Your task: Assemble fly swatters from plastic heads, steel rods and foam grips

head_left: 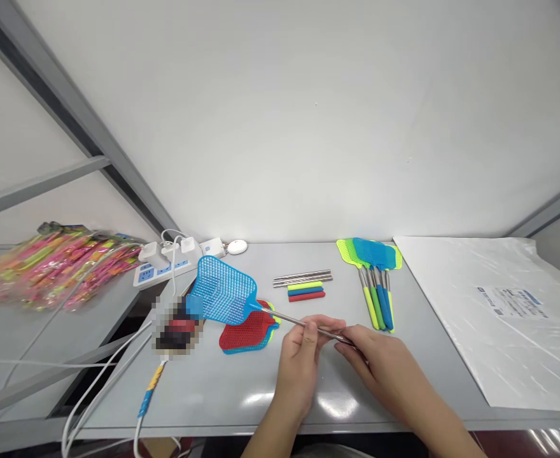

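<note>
A fly swatter with a blue mesh head (226, 290) and a thin metal rod (284, 316) is held above the table, its head pointing left. My left hand (300, 359) is closed around the middle of the rod. Further along, my right hand (385, 357) pinches the rod's lower end, partly covering it. Beneath the blue head lie loose mesh heads, a red one (246, 335) on top, with blue and yellow edges showing. Beyond my hands lie several metal rods (303, 278) and three handle grips: yellow (305, 286), blue (305, 291) and red (307, 296).
Several fly swatters with grips (378, 286) lie at the back right. A white wrapped sheet (452, 305) covers the table's right side. On the left are a power strip (160, 272), cables, a blurred item (177, 327) and bagged colourful goods (70, 264).
</note>
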`<state>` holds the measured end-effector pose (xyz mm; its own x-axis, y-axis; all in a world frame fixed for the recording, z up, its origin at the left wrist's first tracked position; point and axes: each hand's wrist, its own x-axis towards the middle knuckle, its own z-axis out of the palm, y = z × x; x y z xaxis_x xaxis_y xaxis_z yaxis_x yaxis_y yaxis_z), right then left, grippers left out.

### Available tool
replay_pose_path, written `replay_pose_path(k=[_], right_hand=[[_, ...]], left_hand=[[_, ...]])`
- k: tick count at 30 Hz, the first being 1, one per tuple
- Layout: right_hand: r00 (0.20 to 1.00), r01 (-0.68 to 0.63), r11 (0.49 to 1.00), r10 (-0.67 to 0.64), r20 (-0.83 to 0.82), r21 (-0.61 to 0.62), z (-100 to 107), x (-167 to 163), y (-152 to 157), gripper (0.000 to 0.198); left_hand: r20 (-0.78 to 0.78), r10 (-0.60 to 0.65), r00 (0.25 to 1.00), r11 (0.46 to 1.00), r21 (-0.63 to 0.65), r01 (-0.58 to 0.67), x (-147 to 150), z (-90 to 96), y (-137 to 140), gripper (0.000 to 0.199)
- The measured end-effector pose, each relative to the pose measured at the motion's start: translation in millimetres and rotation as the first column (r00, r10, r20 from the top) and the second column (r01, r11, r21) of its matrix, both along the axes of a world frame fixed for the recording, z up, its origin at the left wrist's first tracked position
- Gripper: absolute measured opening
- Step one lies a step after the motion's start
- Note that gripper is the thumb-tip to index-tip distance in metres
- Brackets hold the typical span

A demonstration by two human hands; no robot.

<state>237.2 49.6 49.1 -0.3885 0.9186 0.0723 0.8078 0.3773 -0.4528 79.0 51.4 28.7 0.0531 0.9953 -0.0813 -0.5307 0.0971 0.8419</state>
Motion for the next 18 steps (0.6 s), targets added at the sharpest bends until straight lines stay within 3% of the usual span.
replay_pose_path(k=[5, 10, 14, 18], right_hand=[[0.998, -0.006, 0.997, 0.002, 0.057, 0.072, -5, -5, 0, 0.037], [0.988, -0.020, 0.993, 0.002, 0.152, 0.119, -11, 15, -7, 0.038], [0.987, -0.015, 0.992, -0.005, 0.159, 0.123, -16, 34, -13, 0.037], [0.987, 0.005, 0.984, -0.034, 0.159, 0.181, -14, 43, -13, 0.036]], left_hand=[[-0.118, 0.105, 0.987, 0.994, 0.054, -0.100, -11, 6.8, -4, 0.032], [0.070, 0.414, 0.908, 0.907, 0.057, -0.418, -54, 33.3, 11, 0.031], [0.086, 0.413, 0.907, 0.903, 0.089, -0.420, -69, 41.1, 19, 0.030], [0.046, 0.363, 0.931, 0.927, 0.084, -0.365, -48, 30.5, 15, 0.031]])
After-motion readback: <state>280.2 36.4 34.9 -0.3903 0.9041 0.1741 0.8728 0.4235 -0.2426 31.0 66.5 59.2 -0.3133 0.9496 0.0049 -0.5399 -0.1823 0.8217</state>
